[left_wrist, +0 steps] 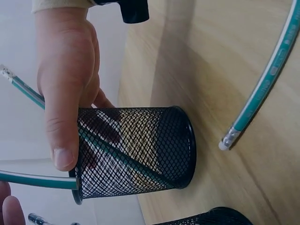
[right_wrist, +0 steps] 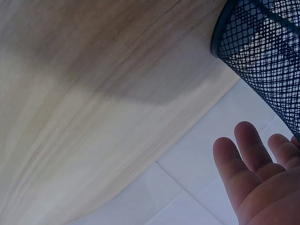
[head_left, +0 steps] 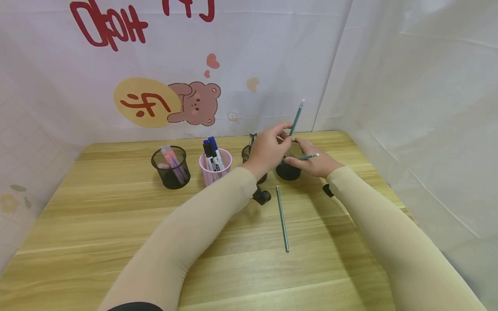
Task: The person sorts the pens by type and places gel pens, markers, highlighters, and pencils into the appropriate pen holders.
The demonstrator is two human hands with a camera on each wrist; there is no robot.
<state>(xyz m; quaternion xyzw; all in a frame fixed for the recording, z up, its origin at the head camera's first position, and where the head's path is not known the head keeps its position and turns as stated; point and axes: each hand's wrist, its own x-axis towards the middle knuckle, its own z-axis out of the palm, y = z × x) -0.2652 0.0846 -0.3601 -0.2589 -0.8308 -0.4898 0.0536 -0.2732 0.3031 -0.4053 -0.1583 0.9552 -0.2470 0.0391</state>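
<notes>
My left hand (head_left: pixel 269 147) pinches a green pencil (head_left: pixel 297 117) with its white eraser up. In the left wrist view this pencil's (left_wrist: pixel 42 179) lower end is right at the rim of a black mesh pen cup (left_wrist: pixel 136 154). The right hand (head_left: pixel 320 162) holds that cup (head_left: pixel 288 171) from the right, its thumb (left_wrist: pixel 63 126) lying at the rim. Its other fingers (right_wrist: pixel 248 150) show along the cup's far side in the right wrist view. Another green pencil (left_wrist: pixel 23 89) leans inside the cup, eraser end sticking out. A third pencil (head_left: pixel 282 220) lies on the table.
Left of the hands stand a pink cup (head_left: pixel 213 176) of markers and a black mesh cup (head_left: pixel 177 179) with pink-and-white sticks. One more mesh cup (head_left: pixel 245 152) is partly hidden behind my left hand. A white, printed curtain (head_left: pixel 272 56) borders the wooden table (head_left: pixel 116 224).
</notes>
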